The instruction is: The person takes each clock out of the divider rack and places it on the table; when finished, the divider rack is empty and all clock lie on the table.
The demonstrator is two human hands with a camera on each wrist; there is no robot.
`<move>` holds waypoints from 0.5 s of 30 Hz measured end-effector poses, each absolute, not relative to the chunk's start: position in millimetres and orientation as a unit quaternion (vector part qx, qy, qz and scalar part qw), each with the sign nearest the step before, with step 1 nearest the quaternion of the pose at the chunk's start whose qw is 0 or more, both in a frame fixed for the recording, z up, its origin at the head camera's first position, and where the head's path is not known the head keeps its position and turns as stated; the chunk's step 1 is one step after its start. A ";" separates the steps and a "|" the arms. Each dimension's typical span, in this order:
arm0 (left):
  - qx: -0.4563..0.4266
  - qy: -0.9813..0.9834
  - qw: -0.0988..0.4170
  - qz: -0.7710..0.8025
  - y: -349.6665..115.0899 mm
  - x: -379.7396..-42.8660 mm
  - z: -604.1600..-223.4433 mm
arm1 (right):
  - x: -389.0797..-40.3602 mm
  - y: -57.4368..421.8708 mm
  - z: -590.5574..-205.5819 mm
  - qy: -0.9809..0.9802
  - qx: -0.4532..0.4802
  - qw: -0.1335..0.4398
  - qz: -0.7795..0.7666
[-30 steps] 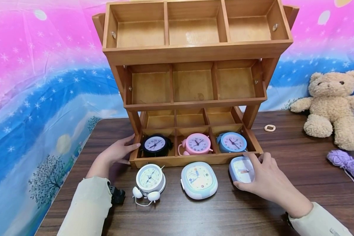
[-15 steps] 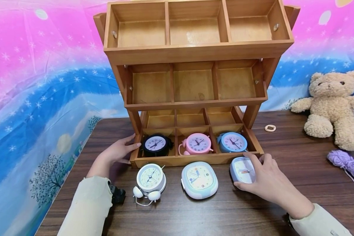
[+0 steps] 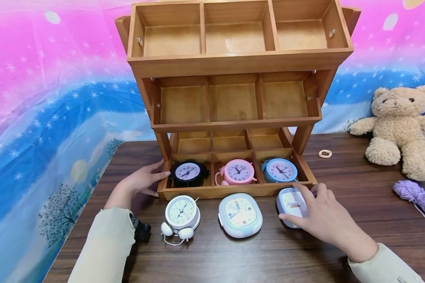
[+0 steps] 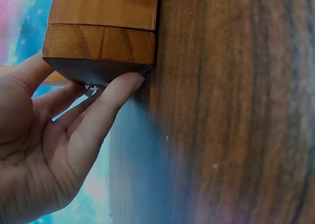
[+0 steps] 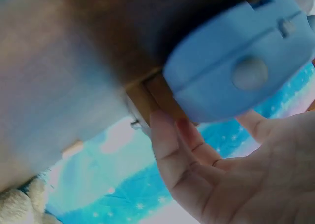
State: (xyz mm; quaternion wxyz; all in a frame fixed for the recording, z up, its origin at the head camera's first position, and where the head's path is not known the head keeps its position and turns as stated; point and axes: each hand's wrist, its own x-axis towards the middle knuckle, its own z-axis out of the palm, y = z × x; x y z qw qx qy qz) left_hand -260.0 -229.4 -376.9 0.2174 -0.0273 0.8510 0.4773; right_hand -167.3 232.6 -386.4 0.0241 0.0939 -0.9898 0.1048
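Observation:
My left hand [image 3: 141, 181] touches the left end of the wooden shelf unit's bottom tray [image 3: 212, 192] with fingers spread; in the left wrist view its thumb [image 4: 106, 111] lies along the wood. At the other end, my right hand [image 3: 326, 218] reaches over a small blue square alarm clock [image 3: 291, 204], thumb across its face and fingertips near the tray's front corner. The right wrist view shows two fingers at that corner, beside the clock's blue back. A white-and-blue rounded clock [image 3: 241, 216] and a white twin-bell clock [image 3: 181, 214] lie between my hands.
In the bottom tray sit a black clock [image 3: 187, 173], a pink clock [image 3: 239, 171] and a blue round clock [image 3: 279, 171]. Right on the table [image 3: 233, 259] are a teddy bear [image 3: 400, 122], purple yarn [image 3: 416, 196] and a small beige ring [image 3: 325, 153].
My right thumb has shifted slightly from the blue clock's lower edge to over its face. The left hand, the shelf and the clocks stay in place; the view drifts slightly.

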 end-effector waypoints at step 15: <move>-0.040 0.841 0.216 0.494 -229.7 -260.4 -378.6 | -190.4 177.8 -357.1 -0.966 0.223 0.092 0.093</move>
